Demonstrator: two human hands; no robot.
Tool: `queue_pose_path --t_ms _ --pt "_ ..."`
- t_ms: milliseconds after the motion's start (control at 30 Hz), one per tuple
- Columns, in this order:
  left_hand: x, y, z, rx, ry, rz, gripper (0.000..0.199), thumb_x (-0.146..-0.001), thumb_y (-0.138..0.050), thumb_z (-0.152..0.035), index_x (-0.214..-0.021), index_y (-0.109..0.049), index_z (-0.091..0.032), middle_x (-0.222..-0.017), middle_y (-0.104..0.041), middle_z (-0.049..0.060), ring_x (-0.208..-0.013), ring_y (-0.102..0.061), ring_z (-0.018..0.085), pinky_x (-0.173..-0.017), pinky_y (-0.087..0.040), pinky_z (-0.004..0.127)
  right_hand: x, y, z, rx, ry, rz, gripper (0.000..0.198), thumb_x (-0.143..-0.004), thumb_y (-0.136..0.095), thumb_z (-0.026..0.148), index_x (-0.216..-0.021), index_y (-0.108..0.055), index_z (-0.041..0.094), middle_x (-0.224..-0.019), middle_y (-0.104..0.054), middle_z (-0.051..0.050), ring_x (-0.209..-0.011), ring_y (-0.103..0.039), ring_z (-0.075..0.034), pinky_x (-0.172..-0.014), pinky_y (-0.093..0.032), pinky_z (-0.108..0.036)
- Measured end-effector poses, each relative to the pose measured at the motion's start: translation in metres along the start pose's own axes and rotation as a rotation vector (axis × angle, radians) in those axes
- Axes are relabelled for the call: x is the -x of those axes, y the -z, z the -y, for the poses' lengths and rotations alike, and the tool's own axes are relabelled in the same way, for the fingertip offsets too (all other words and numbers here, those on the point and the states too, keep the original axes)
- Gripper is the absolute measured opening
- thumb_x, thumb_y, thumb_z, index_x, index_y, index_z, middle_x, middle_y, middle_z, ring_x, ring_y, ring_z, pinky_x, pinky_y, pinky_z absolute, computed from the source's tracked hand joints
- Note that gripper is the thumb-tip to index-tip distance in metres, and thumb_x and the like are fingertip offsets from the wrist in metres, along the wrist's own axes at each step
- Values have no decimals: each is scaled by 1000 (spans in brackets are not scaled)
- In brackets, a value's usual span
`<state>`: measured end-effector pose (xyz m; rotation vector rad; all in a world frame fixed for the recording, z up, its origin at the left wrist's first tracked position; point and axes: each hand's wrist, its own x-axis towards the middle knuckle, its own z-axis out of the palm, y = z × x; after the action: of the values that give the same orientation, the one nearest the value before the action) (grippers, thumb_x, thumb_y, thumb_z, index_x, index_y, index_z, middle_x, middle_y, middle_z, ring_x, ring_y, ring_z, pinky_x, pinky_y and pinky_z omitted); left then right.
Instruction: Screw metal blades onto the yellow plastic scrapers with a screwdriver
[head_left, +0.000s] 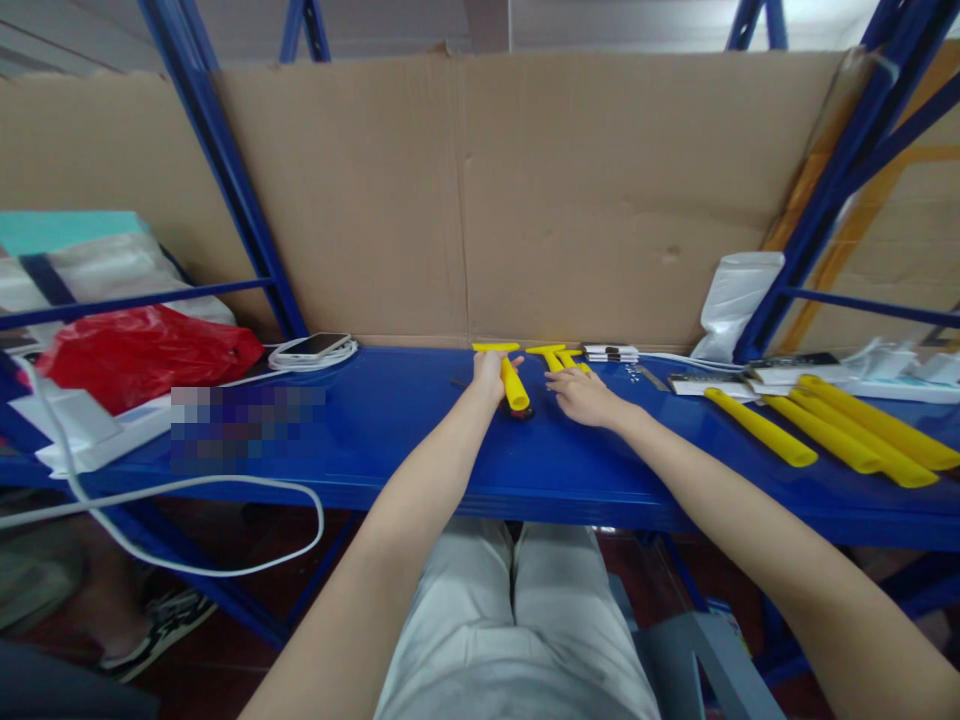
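Observation:
My left hand (489, 372) is closed around a yellow T-shaped tool (514, 388) with a thick tubular handle and a flat crosspiece at its far end. The open end of that handle points towards me, just above a small dark object (517, 411) on the blue shelf. My right hand (582, 396) lies over more yellow T-shaped tools (549, 352) beside it, fingers apart and touching them. It partly hides their handles, and I see no firm grip there.
White and black packs (611, 353), small metal bits (634, 372) and a thin metal strip (655, 377) lie beyond my right hand. Several yellow tubular handles (761, 428) lie at right. A phone (318, 345), white cable (225, 478) and red bag (142, 350) are at left; cardboard (562, 200) stands behind.

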<state>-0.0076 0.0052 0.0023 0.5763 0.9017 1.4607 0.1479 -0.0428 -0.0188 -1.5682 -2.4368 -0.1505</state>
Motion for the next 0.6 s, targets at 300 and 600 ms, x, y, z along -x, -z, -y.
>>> queue_pose_path --t_ms 300,600 --pt "1 0 1 -10 -14 17 25 -85 -47 3 -102 -57 -12 -70 -59 -1 -47 -60 9 -40 -37 17 1 -5 6 142 -34 37 46 -88 -40 15 -126 -67 15 -152 -42 -12 -145 -29 -34 -117 -17 -61" --pt "3 -2 0 21 -9 -17 24 -84 -52 4 -99 -57 -14 -69 -58 -2 -44 -60 9 -39 -37 17 15 19 29 299 -74 189 43 -81 -45 7 -114 -73 14 -148 -48 -13 -143 -32 -33 -119 -13 -56"
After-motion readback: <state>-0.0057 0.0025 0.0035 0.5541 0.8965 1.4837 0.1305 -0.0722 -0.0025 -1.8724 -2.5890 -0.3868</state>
